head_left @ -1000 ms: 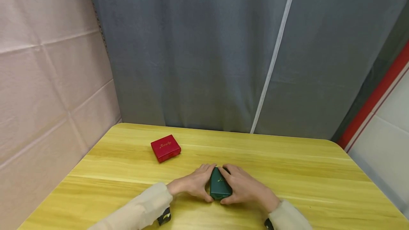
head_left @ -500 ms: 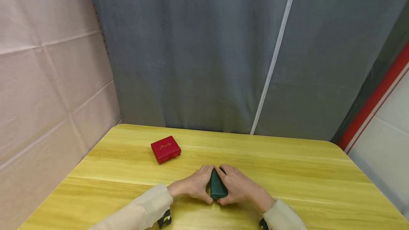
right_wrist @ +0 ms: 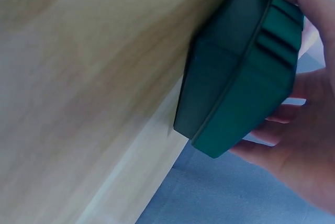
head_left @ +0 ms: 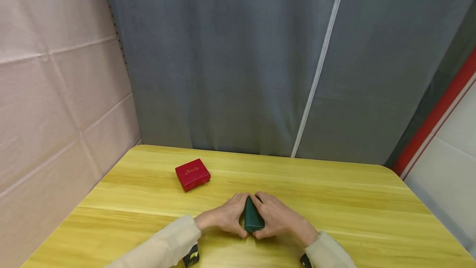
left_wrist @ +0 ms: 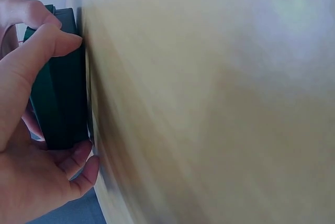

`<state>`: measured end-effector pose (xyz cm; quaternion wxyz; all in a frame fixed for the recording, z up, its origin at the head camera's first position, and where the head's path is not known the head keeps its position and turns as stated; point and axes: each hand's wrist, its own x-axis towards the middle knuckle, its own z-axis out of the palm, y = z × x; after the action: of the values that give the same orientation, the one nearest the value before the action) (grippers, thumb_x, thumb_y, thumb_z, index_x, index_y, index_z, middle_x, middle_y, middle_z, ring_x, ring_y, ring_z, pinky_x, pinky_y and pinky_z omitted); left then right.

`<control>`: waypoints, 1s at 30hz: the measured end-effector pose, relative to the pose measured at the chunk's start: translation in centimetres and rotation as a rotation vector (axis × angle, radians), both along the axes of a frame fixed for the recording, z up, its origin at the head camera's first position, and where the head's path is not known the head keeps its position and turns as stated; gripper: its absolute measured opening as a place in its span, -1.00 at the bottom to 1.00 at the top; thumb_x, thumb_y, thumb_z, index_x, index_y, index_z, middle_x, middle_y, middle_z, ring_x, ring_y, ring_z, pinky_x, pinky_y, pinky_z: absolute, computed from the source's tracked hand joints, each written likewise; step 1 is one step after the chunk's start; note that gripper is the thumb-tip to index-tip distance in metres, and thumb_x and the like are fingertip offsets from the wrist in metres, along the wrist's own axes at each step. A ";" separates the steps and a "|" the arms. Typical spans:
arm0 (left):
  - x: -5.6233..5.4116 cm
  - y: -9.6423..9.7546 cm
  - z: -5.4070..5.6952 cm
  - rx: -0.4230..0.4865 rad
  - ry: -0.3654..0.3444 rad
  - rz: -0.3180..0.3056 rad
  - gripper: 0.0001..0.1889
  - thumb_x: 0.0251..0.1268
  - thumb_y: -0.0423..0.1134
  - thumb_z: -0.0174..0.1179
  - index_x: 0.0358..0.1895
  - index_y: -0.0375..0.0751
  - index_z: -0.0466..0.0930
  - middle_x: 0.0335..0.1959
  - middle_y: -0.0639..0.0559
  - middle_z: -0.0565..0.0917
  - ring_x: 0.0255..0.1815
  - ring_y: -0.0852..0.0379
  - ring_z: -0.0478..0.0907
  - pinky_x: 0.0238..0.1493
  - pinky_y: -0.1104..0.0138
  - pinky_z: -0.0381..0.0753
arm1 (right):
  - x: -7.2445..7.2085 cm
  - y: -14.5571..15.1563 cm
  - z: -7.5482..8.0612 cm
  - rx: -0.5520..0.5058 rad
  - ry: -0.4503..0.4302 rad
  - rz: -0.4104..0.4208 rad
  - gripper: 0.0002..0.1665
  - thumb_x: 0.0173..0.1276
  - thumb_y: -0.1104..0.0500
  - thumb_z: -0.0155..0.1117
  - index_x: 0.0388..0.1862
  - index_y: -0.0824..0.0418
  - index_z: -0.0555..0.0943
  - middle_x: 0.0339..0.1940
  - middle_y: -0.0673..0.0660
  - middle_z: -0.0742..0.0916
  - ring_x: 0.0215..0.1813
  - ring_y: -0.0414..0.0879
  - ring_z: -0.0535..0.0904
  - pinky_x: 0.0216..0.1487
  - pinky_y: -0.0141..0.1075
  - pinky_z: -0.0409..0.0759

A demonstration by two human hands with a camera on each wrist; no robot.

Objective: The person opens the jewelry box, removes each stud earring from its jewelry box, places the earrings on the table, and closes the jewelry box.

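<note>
A dark green jewelry box (head_left: pixel 253 219) stands on the table between both hands. On its left side, the left hand (head_left: pixel 226 216) holds it with the thumb at the near end and fingers at the far end. My right hand (head_left: pixel 279 218) grips it from the other side in a like way, covering part of its top. Ridges and a seam mark the side of the green box (right_wrist: pixel 238 77) in the right wrist view. Thumb and fingertips press on opposite ends of the green box (left_wrist: pixel 68 98) in the left wrist view.
A red jewelry box (head_left: pixel 192 174) with gold lettering lies on the wooden table (head_left: pixel 353 202), beyond the left hand. A grey curtain (head_left: pixel 230 61) hangs behind the table's far edge. Pale cloth (head_left: pixel 55 94) covers the left side.
My right hand has shifted slightly left and covers more of the green box, whose gold lettering is out of sight now. The left hand has hardly moved.
</note>
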<state>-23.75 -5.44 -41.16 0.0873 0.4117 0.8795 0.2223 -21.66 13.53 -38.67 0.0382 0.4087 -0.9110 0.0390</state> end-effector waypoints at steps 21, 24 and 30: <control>0.0 0.1 0.1 0.015 0.002 0.009 -0.03 -0.20 -0.10 0.40 0.27 -0.34 -0.02 0.16 -0.11 0.24 0.07 0.13 0.19 0.11 0.31 0.26 | -0.8 -0.1 0.5 -0.038 -0.158 -0.043 0.08 -0.11 -0.28 0.33 0.22 0.41 0.28 -0.03 0.16 0.48 -0.20 -0.17 0.40 -0.18 -0.35 0.46; 0.1 0.1 0.1 0.018 0.002 0.011 -0.03 -0.21 -0.10 0.40 0.26 -0.34 -0.02 0.16 -0.11 0.24 0.07 0.13 0.20 0.11 0.32 0.27 | -0.9 -0.2 0.5 -0.045 -0.177 -0.048 0.06 -0.13 -0.26 0.34 0.21 0.40 0.29 -0.06 0.14 0.49 -0.23 -0.19 0.38 -0.20 -0.37 0.46; 0.0 0.1 -0.1 0.025 -0.006 0.008 -0.04 -0.22 -0.11 0.40 0.26 -0.33 0.00 0.15 -0.10 0.24 0.08 0.12 0.19 0.11 0.33 0.26 | -0.9 -0.1 0.2 -0.069 -0.152 -0.041 0.03 -0.15 -0.24 0.36 0.18 0.38 0.32 -0.10 0.10 0.49 -0.23 -0.20 0.37 -0.20 -0.37 0.45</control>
<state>-23.78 -5.36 -41.25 0.0838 0.4086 0.8780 0.2347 -22.58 13.41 -38.50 -0.0160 0.3842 -0.9176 0.1006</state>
